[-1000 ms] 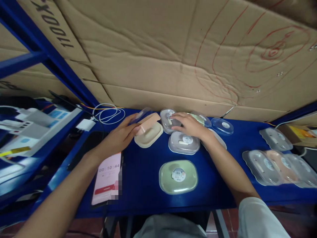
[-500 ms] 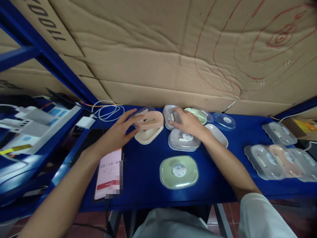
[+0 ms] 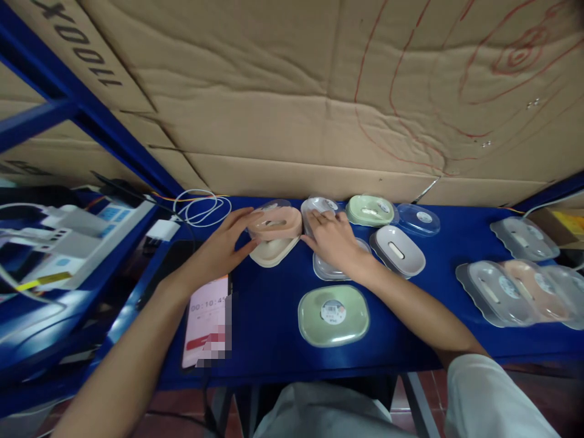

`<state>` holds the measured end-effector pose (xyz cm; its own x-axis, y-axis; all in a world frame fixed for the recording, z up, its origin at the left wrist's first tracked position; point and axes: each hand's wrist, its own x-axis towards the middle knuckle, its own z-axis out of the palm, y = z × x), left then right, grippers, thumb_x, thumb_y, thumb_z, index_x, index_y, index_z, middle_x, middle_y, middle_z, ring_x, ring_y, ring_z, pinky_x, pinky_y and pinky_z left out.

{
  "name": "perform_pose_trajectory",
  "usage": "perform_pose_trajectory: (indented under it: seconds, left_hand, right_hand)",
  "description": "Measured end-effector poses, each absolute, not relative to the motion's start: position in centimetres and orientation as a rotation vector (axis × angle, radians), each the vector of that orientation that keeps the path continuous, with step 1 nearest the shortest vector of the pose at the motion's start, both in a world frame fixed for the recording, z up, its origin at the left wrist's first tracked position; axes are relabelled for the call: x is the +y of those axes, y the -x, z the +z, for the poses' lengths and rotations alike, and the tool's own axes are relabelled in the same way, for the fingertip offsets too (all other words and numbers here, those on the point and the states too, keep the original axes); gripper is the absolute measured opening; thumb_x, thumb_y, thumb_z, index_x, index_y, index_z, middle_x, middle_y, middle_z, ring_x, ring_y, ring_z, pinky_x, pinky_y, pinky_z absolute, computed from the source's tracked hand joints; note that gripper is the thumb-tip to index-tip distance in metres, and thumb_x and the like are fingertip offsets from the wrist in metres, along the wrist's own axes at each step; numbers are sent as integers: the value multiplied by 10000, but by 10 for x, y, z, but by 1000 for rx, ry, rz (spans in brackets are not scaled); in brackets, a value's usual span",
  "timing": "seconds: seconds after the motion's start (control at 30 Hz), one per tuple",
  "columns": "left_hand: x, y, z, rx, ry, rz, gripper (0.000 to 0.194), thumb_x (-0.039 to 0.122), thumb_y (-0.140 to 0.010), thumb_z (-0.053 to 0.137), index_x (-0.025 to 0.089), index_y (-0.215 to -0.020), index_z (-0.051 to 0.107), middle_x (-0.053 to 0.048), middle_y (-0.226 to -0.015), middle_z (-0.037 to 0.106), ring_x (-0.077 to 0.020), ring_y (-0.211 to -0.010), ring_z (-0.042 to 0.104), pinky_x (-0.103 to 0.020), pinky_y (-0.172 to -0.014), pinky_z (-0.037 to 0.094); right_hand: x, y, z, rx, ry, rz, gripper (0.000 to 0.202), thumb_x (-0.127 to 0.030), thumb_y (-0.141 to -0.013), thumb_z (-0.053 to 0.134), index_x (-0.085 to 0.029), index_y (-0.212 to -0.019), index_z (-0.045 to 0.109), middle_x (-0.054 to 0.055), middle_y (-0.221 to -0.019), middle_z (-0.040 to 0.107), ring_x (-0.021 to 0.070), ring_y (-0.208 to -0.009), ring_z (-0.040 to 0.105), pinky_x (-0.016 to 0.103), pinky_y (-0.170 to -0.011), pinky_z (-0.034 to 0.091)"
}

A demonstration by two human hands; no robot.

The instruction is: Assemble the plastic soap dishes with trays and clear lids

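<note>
My left hand [image 3: 223,243] holds the left end of a pink soap dish [image 3: 285,226], thumb below and fingers above. That dish overlaps a cream one [image 3: 274,252], and a clear lid [image 3: 279,205] shows behind it. My right hand [image 3: 335,237] grips a grey soap dish [image 3: 306,224] just to the right, hiding much of it; a round label shows past the fingers. Under my right wrist lies another grey, lidded dish [image 3: 326,269], partly covered. To the right are a green dish [image 3: 358,213] and an open grey dish [image 3: 413,258] with a pale insert.
A lidded green dish [image 3: 314,316] lies near the front edge. A clear lid [image 3: 408,225] sits at the back. Several packed dishes [image 3: 497,286] stand at right. On the left are a phone [image 3: 205,322], a white cable [image 3: 201,210] and a power strip [image 3: 77,249]. Cardboard [image 3: 255,121] walls the back.
My right hand has shifted left and turned across the grey dish, uncovering the green and open grey dishes. The left hand's thumb and fingers have drawn closer on the pink dish.
</note>
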<state>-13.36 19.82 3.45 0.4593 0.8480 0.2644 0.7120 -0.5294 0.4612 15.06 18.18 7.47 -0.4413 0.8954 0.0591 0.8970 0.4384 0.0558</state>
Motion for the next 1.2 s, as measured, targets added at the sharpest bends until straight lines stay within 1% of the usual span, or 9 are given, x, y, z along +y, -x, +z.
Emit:
perform_pose_trajectory:
  seconds: [0.2,0.37,0.43,0.57,0.7,0.83,0.93,1.07,1.2]
  left_hand:
    - [199,135,31,1376,-2422,672,532,529,-1062,499,318,-1551,491,-97,-1637,445,-306,-1521,477,-541,-1272,408]
    - [196,133,34,1371,-2436,651,523,518,-1066,492,323,-1552,494,-88,-1602,496,-306,-1473,529,-543,-1256,430]
    - [196,133,35,1353,-2457,670,513,511,-1068,491,306,-1538,504,-94,-1571,527,-300,-1450,550,-530,-1253,435]
    - [196,132,35,1351,-2470,678,513,543,-1067,483,306,-1521,509,-92,-1554,546,-310,-1438,561,-539,-1235,455]
    - [196,133,35,1349,-2445,668,499,542,-1062,488,323,-1510,516,-74,-1564,537,-316,-1443,559,-541,-1234,459]
    - [197,134,36,1315,-2450,674,476,515,-1065,495,327,-1502,520,-62,-1542,548,-300,-1428,567,-528,-1256,439]
    - [197,134,36,1306,-2467,656,484,512,-1073,500,313,-1513,509,-63,-1556,534,-290,-1439,555,-516,-1277,412]
    - [196,133,35,1285,-2487,662,497,500,-1083,487,304,-1539,492,-79,-1559,527,-288,-1453,543,-523,-1272,418]
    - [194,132,35,1273,-2491,693,493,506,-1079,497,329,-1540,506,-81,-1575,533,-285,-1455,552,-513,-1262,436]
  right_hand:
    - [179,-154,78,-2625,1860,-1,439,-442,-1110,479,-101,-1182,746,224,-1144,774,367,-1182,659,527,-1070,447]
    - [184,-154,81,-2592,1920,149,515,-417,-1116,409,-62,-1440,596,241,-1431,664,366,-1326,606,482,-1036,514]
    - [188,-154,81,-2598,1937,256,497,-414,-1090,447,-91,-1440,591,215,-1495,629,352,-1348,606,455,-1034,531]
    - [196,-157,83,-2575,1962,362,463,-432,-1014,582,-183,-1404,609,167,-1426,690,346,-1240,693,443,-968,565]
    - [202,-168,86,-2640,1861,296,373,-293,-1038,516,-185,-1383,610,166,-1252,772,344,-1121,748,424,-893,556]
    - [208,-190,97,-2575,1707,286,376,-197,-1070,432,-203,-1419,571,107,-1183,798,270,-1058,760,350,-879,520]
    - [205,-197,105,-2578,1641,278,332,-294,-1120,441,-211,-1381,629,97,-1204,795,252,-1108,746,333,-930,499]
    - [191,-177,98,-2695,1718,174,382,-461,-1113,491,-194,-1244,730,151,-1208,787,303,-1154,726,392,-983,506]
    - [187,-153,86,-2600,1967,115,448,-429,-1037,636,-99,-1339,660,245,-1267,749,365,-1215,699,480,-1034,500]
